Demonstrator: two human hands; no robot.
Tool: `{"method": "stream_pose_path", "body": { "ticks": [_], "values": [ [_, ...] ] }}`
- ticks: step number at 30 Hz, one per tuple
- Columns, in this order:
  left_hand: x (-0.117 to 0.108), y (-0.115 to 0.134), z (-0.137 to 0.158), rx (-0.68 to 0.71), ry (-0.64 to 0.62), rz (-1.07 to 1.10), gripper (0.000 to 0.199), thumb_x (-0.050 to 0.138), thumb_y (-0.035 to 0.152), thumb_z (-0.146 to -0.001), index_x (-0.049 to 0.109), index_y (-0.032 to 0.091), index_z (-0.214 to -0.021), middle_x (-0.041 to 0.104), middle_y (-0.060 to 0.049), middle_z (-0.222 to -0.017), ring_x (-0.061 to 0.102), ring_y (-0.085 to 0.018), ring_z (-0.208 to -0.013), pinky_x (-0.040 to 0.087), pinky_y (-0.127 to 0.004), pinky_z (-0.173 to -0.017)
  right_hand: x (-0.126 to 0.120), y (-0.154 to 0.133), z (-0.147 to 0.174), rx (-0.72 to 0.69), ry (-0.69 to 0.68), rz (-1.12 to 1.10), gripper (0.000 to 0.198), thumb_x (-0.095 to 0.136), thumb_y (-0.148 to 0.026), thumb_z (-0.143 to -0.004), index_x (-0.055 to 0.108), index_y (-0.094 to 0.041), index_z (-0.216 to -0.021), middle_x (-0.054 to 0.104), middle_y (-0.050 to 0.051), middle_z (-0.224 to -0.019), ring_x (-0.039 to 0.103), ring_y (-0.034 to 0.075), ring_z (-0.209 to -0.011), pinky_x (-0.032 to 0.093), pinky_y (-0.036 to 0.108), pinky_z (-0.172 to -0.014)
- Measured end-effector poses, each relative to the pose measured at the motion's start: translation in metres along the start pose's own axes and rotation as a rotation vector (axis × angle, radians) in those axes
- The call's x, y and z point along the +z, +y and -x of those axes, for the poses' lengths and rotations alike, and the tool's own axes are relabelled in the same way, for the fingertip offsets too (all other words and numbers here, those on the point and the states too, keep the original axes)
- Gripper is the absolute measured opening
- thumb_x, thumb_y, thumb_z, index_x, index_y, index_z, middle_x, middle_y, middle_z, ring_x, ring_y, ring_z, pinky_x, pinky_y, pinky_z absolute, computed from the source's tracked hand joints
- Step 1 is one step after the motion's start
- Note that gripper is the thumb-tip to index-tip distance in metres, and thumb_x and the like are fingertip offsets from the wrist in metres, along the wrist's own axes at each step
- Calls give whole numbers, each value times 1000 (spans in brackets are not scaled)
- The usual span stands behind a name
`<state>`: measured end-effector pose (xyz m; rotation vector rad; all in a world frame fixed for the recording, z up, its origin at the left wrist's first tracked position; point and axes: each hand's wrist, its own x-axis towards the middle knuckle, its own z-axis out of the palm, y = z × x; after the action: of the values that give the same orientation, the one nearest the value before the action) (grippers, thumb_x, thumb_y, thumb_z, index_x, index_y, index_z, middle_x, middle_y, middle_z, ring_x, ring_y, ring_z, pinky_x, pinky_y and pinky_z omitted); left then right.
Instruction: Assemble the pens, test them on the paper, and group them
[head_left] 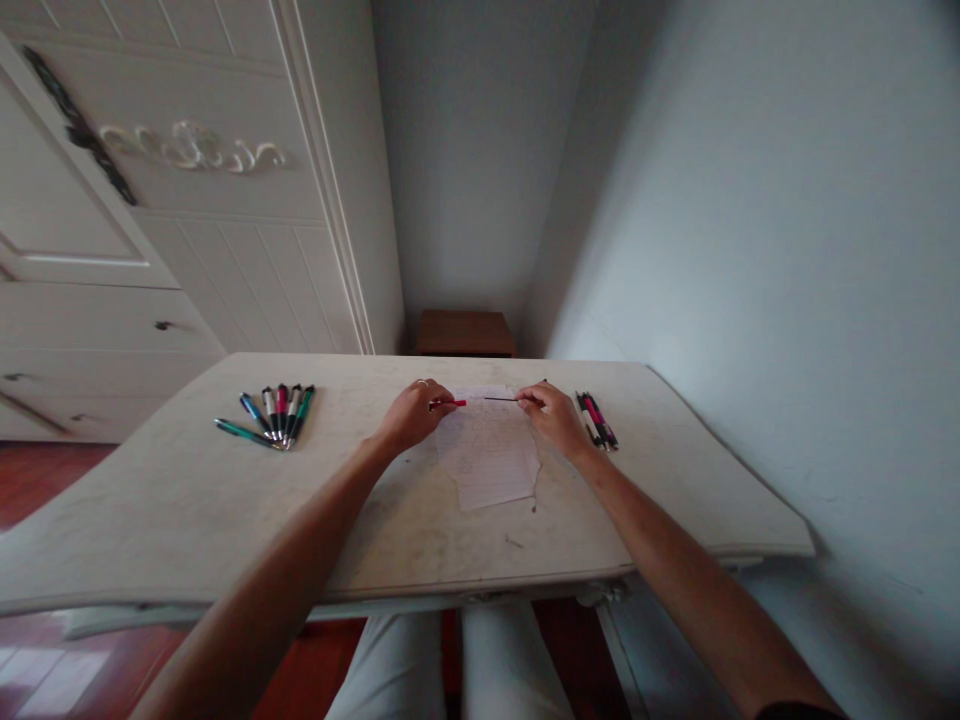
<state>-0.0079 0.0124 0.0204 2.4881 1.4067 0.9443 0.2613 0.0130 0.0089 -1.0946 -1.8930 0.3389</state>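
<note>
White table bears our paper; left hand pinches a red barrel; right hand pinches a thin refill; pens lie left.

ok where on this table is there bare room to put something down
Bare: the table between the fanned pens and the left hand, the near edge below the paper, and the right end past the pens beside the right hand. Crowded: the middle, around both hands.
</note>
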Motion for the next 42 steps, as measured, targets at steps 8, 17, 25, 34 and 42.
{"method": "stream_pose_path", "body": {
  "ticks": [8, 17, 25, 34, 42],
  "values": [
    [5, 3, 0, -35, 8, 143, 15, 61, 31, -87, 70, 20, -85, 74, -3, -82, 64, -16, -69, 49, -27, -67, -1, 1, 1, -38, -16, 32, 15, 56, -16, -84, 71, -21, -82, 68, 5, -85, 62, 19, -82, 47, 33, -80],
    [3, 6, 1, 12, -10, 137, 14, 60, 30, -87, 70, 20, -86, 73, -3, -84, 64, -16, -71, 49, -27, -69, -2, -1, 1, -53, -44, 51, 15, 57, -14, -84, 71, -20, -83, 67, 6, -84, 61, 19, -82, 47, 32, -78],
    [4, 10, 2, 75, 17, 110, 9, 63, 25, -85, 70, 19, -84, 72, -3, -82, 64, -16, -73, 48, -28, -71, 2, -6, 3, -97, -59, 5, 16, 56, -17, -87, 72, -21, -85, 66, 6, -84, 62, 19, -81, 48, 32, -78],
    [5, 12, 3, 106, 36, 132, 9, 64, 25, -85, 70, 20, -84, 71, -3, -82, 64, -16, -74, 49, -28, -73, 6, -8, 3, -37, -46, -52, 14, 59, -22, -85, 73, -20, -83, 69, 7, -84, 64, 19, -81, 49, 33, -78],
    [10, 16, 5, 116, 43, 141, 8, 64, 24, -84, 71, 20, -85, 71, -4, -82, 63, -16, -74, 50, -29, -71, 11, -13, 7, 38, -65, -190, 15, 66, -27, -81, 74, -21, -92, 73, 7, -89, 67, 19, -80, 52, 34, -79]
  ]
}}
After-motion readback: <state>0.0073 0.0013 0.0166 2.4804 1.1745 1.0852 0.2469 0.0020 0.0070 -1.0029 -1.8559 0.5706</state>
